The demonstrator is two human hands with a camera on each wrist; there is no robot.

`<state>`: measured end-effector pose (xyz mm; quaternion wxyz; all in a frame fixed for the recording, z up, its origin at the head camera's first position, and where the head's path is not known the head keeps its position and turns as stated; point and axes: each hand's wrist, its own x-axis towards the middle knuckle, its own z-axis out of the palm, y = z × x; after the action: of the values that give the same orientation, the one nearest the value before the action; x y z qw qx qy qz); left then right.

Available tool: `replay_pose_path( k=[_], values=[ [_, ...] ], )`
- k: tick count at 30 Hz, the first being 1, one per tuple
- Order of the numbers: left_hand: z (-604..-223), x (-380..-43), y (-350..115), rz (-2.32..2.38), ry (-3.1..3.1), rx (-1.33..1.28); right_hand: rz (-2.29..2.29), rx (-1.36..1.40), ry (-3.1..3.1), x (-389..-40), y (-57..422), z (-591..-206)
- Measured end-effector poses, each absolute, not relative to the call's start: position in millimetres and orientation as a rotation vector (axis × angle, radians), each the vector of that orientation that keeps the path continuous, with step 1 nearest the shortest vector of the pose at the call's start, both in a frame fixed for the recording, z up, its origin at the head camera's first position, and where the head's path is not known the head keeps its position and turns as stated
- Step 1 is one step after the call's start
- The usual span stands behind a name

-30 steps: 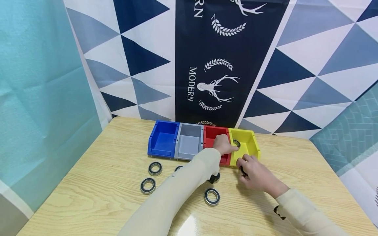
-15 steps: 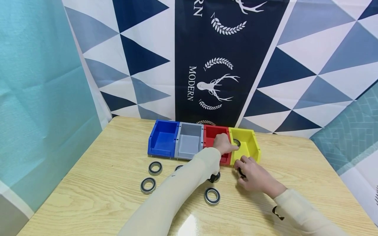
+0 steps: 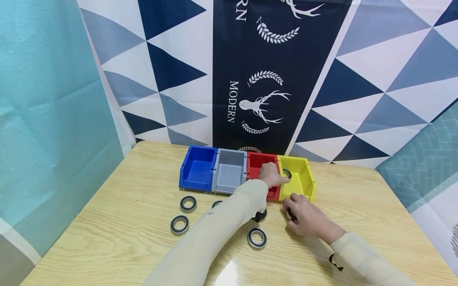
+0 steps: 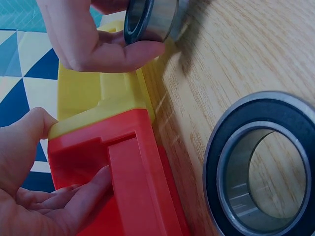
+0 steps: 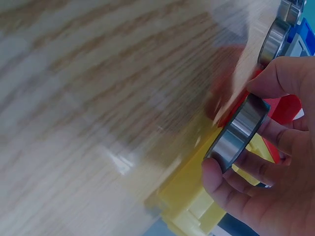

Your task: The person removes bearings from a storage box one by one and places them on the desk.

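Observation:
In the head view, my right hand (image 3: pixel 309 218) holds a ball bearing (image 3: pixel 291 214) just in front of the yellow bin (image 3: pixel 296 186). The right wrist view shows that bearing (image 5: pixel 238 132) tilted on edge, pinched by its outer rim between thumb and fingers. My left hand (image 3: pixel 270 174) grips the wall where the red bin (image 3: pixel 255 161) meets the yellow one. Seen from the left wrist, its thumb lies over the yellow rim (image 4: pixel 98 115) and its fingers sit inside the red bin. Another bearing (image 3: pixel 289 174) rests in the yellow bin, partly hidden.
A grey bin (image 3: pixel 229 176) and a blue bin (image 3: pixel 198 172) continue the row leftward. Several bearings lie on the wooden table (image 3: pixel 118 222), including one at the front (image 3: pixel 264 238) and one at far left (image 3: pixel 187 225). My left sleeve (image 3: pixel 218 226) partly covers some.
My right hand, with the bearing in it, has shifted slightly left and toward me. The left hand keeps its place on the bin wall.

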<state>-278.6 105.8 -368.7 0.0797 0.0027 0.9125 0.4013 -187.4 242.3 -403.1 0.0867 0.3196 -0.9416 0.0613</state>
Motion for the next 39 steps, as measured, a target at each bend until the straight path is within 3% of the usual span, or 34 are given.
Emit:
replay_pose_path(
  k=[39],
  values=[
    [-370.6,-277.5,103.6,1.253,2.706,0.029,0.208,0.956,-2.822,-179.9,247.6,-411.4]
  ],
)
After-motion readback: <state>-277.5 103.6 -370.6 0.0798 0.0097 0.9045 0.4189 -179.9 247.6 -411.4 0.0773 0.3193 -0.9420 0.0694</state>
